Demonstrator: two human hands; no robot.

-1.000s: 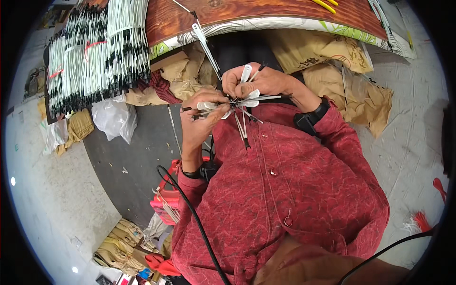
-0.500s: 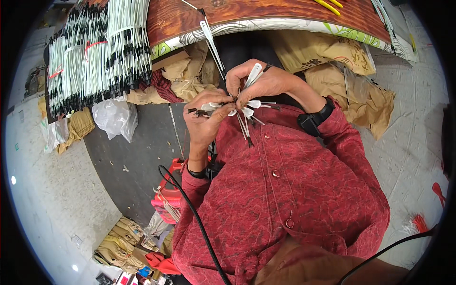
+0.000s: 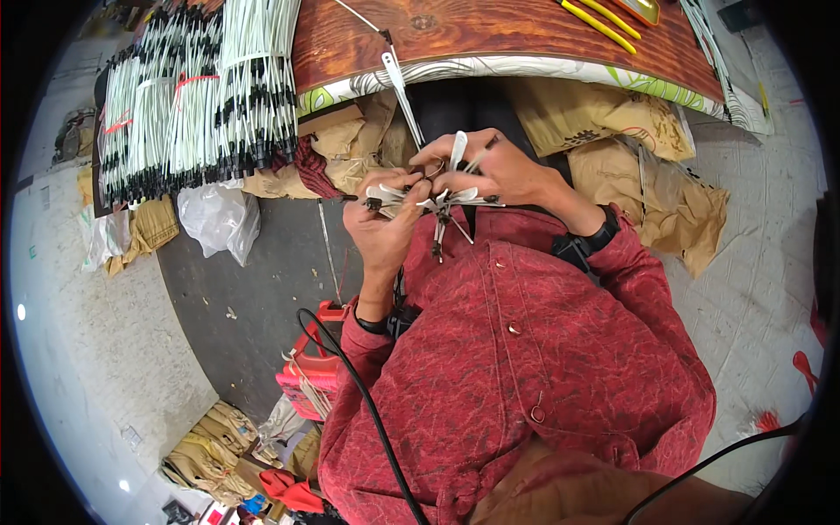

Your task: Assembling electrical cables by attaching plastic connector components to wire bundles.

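Together in front of my chest, my left hand (image 3: 383,219) and my right hand (image 3: 503,175) are closed, fingertips meeting, on a cluster of white ribs (image 3: 458,194). These ribs resemble umbrella ribs, with flat rounded white ends and black joints, and they fan out in several directions between and below my fingers. The centre where they join is mostly hidden by my fingertips. Beyond my hands, a long white rib (image 3: 395,77) with a hole in its flat end slants toward the table edge; its lower end disappears behind my fingers.
A brown wooden table (image 3: 490,31) stands ahead. At its left lie tied bundles of white, black-tipped rods (image 3: 188,105). Yellow-handled pliers (image 3: 604,22) rest at the right. Brown sacks (image 3: 647,175) and a clear plastic bag (image 3: 219,219) sit below; a red plastic stool (image 3: 315,359) stands lower left.
The view has shifted, so the table sits lower in it. My hands stay together on the cluster, whose ribs have turned slightly; the lower ones now look shorter and more bunched.
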